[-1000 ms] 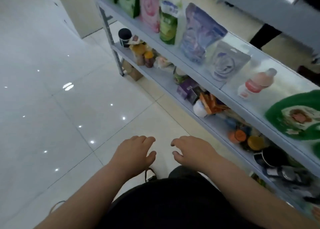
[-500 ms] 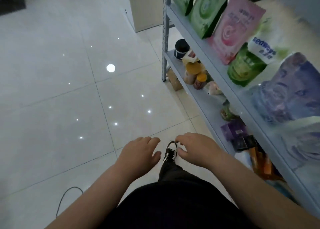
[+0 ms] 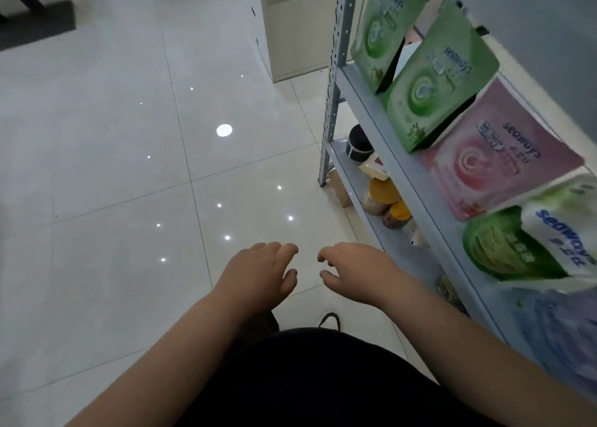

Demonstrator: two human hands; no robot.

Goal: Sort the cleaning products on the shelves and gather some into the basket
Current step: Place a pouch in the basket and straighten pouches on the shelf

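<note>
1. Dark mat (image 3: 35, 22): far left corner, flat on the floor.
2. Tiled floor (image 3: 113, 168): pale, glossy, dotted with small light reflections; fills the left and middle.
3. Left hand (image 3: 258, 274): near centre, palm down above the floor, fingers loosely curled, holding nothing.
4. Right hand (image 3: 358, 271): just right of the left hand, apart from it, palm down, fingers loosely curled, empty; near the lower shelf edge without touching it.
5. Shoe (image 3: 330, 320): dark, partly hidden, on the floor below the hands.
6. Cabinet (image 3: 297, 29): pale, far centre, behind the shelf unit.
7. Shelf unit (image 3: 336, 81): grey metal, perforated upright, running from far centre to near right.
8. Cardboard box (image 3: 339, 190): on the floor under the far end of the unit.
9. Lower shelf (image 3: 384, 242): black tub (image 3: 358, 144) at the far end; nearer, two orange-lidded jars (image 3: 382, 194) side by side; items nearer than those too blurred to tell.
10. Upper shelf, cleaning products, far to near: two green pouches (image 3: 384, 29), leaning, one just beside the other; pink pouch (image 3: 497, 155); green-and-white pouch (image 3: 529, 242); bluish-purple pouch (image 3: 555, 326), blurred, nearest at the right edge.
</note>
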